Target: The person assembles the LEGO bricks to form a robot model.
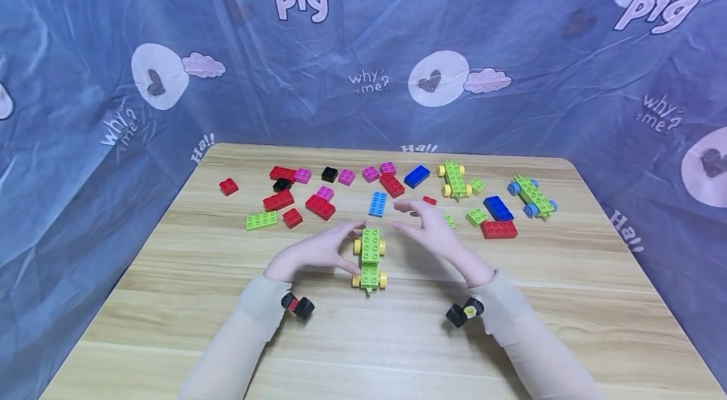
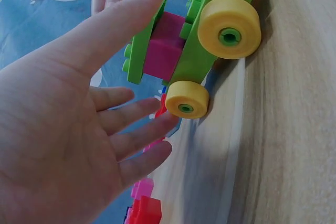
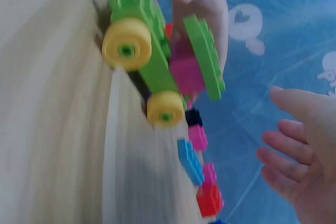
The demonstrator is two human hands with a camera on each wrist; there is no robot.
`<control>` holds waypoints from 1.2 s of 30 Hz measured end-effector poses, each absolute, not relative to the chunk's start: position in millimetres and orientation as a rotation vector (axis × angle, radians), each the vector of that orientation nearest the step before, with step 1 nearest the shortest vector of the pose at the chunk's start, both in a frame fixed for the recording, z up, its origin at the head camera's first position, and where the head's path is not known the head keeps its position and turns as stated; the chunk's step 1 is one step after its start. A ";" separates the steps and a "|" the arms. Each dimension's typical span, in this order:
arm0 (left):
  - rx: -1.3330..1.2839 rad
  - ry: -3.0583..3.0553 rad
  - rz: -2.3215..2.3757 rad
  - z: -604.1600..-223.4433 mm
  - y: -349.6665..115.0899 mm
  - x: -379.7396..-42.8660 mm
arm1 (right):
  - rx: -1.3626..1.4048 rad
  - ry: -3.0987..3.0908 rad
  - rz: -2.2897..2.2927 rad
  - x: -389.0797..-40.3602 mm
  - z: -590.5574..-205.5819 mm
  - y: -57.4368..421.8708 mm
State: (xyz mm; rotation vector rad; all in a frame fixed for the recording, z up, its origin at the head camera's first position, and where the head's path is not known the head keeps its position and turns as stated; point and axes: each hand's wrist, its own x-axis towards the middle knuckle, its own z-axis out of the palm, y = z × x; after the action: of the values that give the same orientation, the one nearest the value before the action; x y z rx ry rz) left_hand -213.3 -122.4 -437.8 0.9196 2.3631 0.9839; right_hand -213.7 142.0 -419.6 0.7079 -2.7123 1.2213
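Note:
A toy car (image 1: 370, 275) with a lime green base and yellow wheels stands on the table between the two hands. In the left wrist view a magenta brick (image 2: 167, 45) sits on its base, topped by a green brick plate (image 2: 139, 51). My left hand (image 1: 320, 248) is beside the car, thumb and fingers spread apart and relaxed; whether it touches the car I cannot tell. To the right, my right hand (image 1: 430, 233) hovers apart from the car with loosely bent fingers and holds nothing. A light blue brick (image 1: 377, 204) lies just beyond the car.
Red, pink and black bricks lie scattered at the back left, near a lime plate (image 1: 261, 220). At the back right stand a yellow-wheeled base (image 1: 454, 179) and a blue-wheeled base (image 1: 532, 196), beside a dark blue brick (image 1: 498, 208) and a red brick (image 1: 499, 229).

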 end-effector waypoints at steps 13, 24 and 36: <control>0.933 2.405 1.028 -436.6 -120.1 -214.5 | 0.437 -2.735 1.215 -247.0 -416.5 198.5; 0.934 2.467 0.995 -435.8 -119.6 -215.3 | 0.307 -2.911 1.239 -267.8 -418.3 220.5; 0.907 2.494 0.999 -440.5 -117.0 -216.6 | 0.367 -3.050 1.137 -284.4 -432.9 213.4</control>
State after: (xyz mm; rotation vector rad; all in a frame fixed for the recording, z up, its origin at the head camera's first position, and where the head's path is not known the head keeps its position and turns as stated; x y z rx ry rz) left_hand -216.6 -117.0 -440.5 0.9069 2.4940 0.9993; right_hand -284.4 213.4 -432.9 0.3671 -3.0497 1.1365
